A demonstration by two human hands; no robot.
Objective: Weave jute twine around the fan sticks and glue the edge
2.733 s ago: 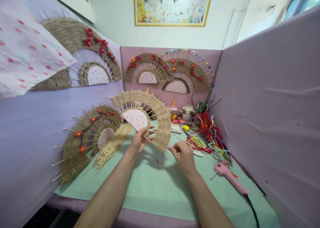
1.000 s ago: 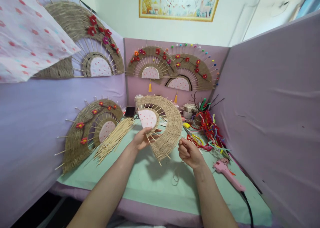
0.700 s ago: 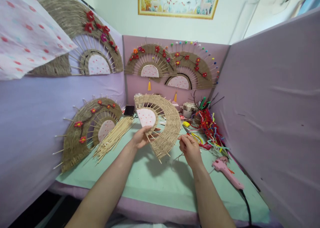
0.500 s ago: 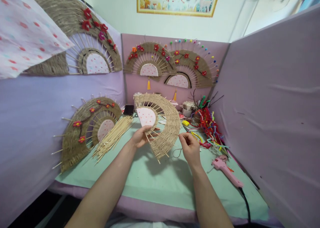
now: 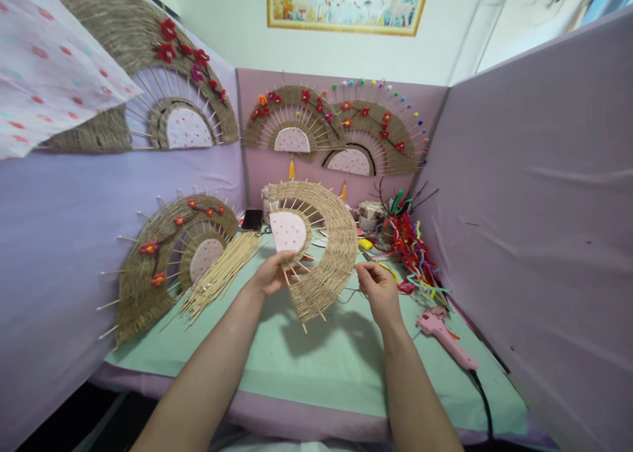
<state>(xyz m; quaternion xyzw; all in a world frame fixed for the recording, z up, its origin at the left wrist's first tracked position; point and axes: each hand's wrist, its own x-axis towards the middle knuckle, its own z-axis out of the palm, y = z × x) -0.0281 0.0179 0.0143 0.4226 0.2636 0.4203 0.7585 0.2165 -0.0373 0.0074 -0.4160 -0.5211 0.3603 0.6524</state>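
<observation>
A half-round woven fan (image 5: 341, 241) with thin stick ribs and a pink spotted paper centre is held up, tilted, above the table. My left hand (image 5: 274, 272) grips it at the lower edge of the centre, thumb on the front and fingers behind the ribs. At the fan's right outer edge, my right hand (image 5: 380, 290) is closed in a pinch on a thin twine (image 5: 351, 293), which loops below the fingers. The fingertips are close to a rib end; whether they touch it I cannot tell.
A bundle of thin sticks (image 5: 222, 274) lies left on the green tablecloth (image 5: 316, 373). Rightward are a pink glue gun (image 5: 448, 340) with its cord, yellow-handled scissors (image 5: 388, 267) and tangled coloured pipe cleaners (image 5: 410, 247). A finished fan (image 5: 143, 267) leans at left; a black phone (image 5: 252, 219) lies behind.
The held fan has turned slightly, its lower end shifting left. My right hand stays near the outer edge, and the twine loop has moved up closer beneath the fan. The view has shifted a little.
</observation>
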